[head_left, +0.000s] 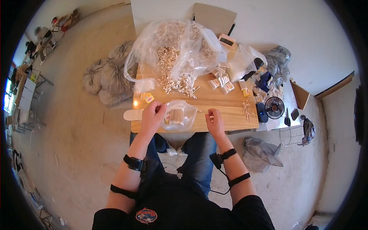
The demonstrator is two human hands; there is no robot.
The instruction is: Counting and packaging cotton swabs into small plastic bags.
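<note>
A clear plastic bag [189,122] lies near the table's front edge, with a neat row of cotton swabs [177,116] in it. At its left side is my left hand [152,116], thumb and fingers pinched together at the bag's edge. My right hand [216,123] hovers over the wood to the right of the bag, its fingers loosely bent and apart, with nothing visible between them. Beyond my hands, a heap of loose cotton swabs [168,71] spills from a big clear bag [143,42]. Small yellow-and-white cards [147,97] rest just past my left hand.
Packed swab bundles [226,85] sit at the table's back right, before a small digital clock [227,40]. Loose swabs [247,109] lie at the right edge, beside a black fan [274,107]. Filled sacks [111,76] stand on the floor to the left; a grey bag [260,153] lies right.
</note>
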